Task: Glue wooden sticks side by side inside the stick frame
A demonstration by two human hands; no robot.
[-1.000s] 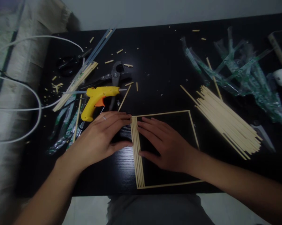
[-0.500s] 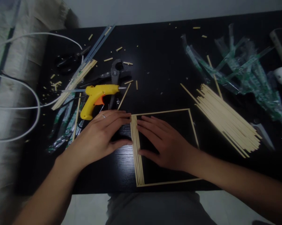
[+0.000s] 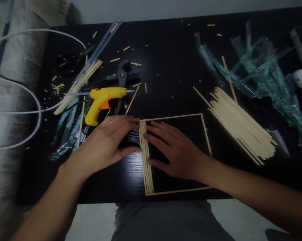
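A square frame of thin wooden sticks (image 3: 176,117) lies flat on the dark table. Along its left side, inside, several wooden sticks (image 3: 147,177) are packed side by side. My left hand (image 3: 108,140) rests at the outer left edge, its fingertips and thumb against the frame; a ring is on one finger. My right hand (image 3: 176,150) lies over the frame's inside, fingers spread, the tips touching the row of sticks from the right. Both hands are open, with the row between them. The forearm covers part of the frame's right side.
A yellow glue gun (image 3: 100,100) lies left of the frame, with pliers (image 3: 122,75) behind it and black scissors (image 3: 70,63) farther back. To the right are a stick bundle (image 3: 243,124), a blade (image 3: 280,144) and plastic wrappers (image 3: 269,70). A white cable (image 3: 39,117) loops at the left.
The whole view has shifted slightly upward. My right fingertips have moved a little left onto the row of sticks; my left hand stays against the frame's edge.
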